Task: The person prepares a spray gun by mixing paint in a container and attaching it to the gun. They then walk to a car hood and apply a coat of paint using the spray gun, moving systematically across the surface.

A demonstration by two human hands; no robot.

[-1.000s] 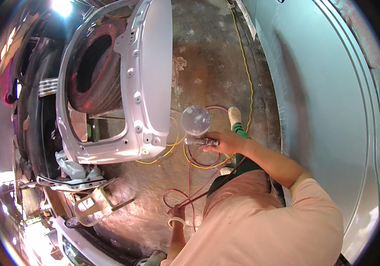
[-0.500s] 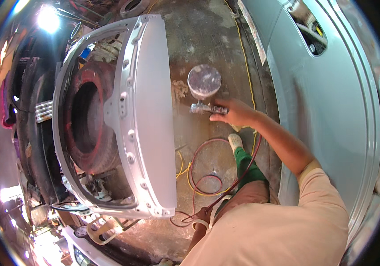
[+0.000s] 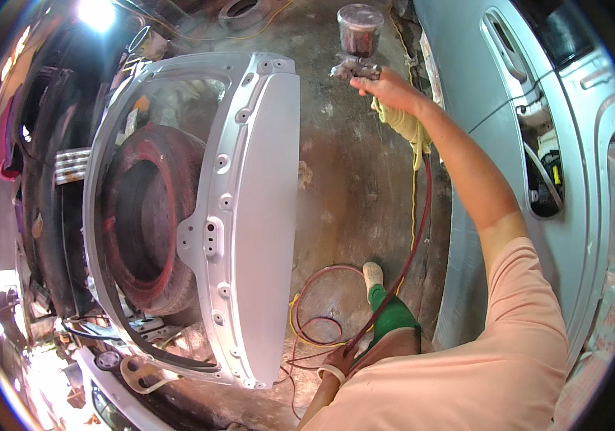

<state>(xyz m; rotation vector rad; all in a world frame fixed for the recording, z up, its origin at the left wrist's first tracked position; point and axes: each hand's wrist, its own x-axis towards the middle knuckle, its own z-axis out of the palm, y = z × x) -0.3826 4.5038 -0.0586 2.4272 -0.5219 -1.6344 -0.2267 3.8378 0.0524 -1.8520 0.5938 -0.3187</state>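
My right hand (image 3: pixel 386 90) is closed round a metal spray gun (image 3: pixel 354 68) with a cup (image 3: pixel 360 29) upright on top, high up, just right of a silver tailgate panel's (image 3: pixel 268 230) far end. A pale yellow cloth (image 3: pixel 401 122) hangs below that hand, alongside a red hose (image 3: pixel 418 233). My left hand (image 3: pixel 337 359) is low beside my body, closed on the red hose, partly hidden. The tailgate has an open window frame, with a red-dusted tyre (image 3: pixel 142 266) visible inside it.
A silver-grey car body (image 3: pixel 472 179) lines the right side. Dark parts (image 3: pixel 56 237) and a white panel (image 3: pixel 117 402) stand at left. Another tyre (image 3: pixel 239 14) lies on the concrete floor (image 3: pixel 329 179) at the back, with yellow cable (image 3: pixel 408 54) and looped hose.
My right arm has reached forward and up in the view with the spray gun. My left hand has moved slightly right. The viewpoint has shifted, showing more of the car's door handle area.
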